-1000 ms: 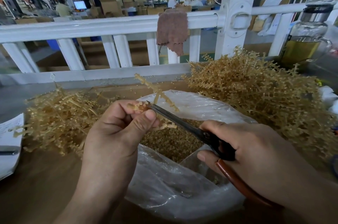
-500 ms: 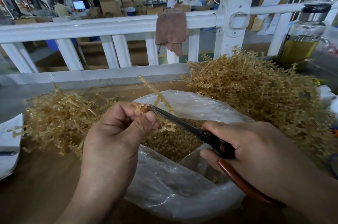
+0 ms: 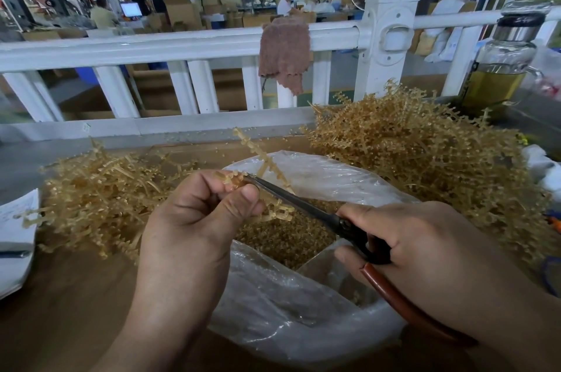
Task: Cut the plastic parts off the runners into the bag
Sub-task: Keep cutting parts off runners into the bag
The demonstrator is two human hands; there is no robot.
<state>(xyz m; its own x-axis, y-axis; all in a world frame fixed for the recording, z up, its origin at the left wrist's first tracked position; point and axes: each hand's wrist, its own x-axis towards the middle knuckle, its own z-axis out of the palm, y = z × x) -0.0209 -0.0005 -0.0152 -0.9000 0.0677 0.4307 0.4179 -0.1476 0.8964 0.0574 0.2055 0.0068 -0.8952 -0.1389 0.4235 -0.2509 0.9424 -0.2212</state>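
Two heaps: tan runners lie on the tabletop (image 3: 60, 311), the left heap (image 3: 100, 189) beside the bag (image 3: 288, 311), the larger right heap (image 3: 425, 165) on its other side.
Bag: clear plastic, its mouth open between the hands, directly under the cut.
Right hand (image 3: 425, 250): fingers curled round the scissors (image 3: 303, 204).
Left hand (image 3: 194, 229): thumb and fingers pinch one runner (image 3: 261, 159) above the bag mouth.
Blades: they look nearly together, tip at the runner, just beside the left thumb.
Cut parts (image 3: 282, 238): small tan pieces inside the bag.
Risk: the tip could nick the thumb, and a snipped part may spring past the rim.
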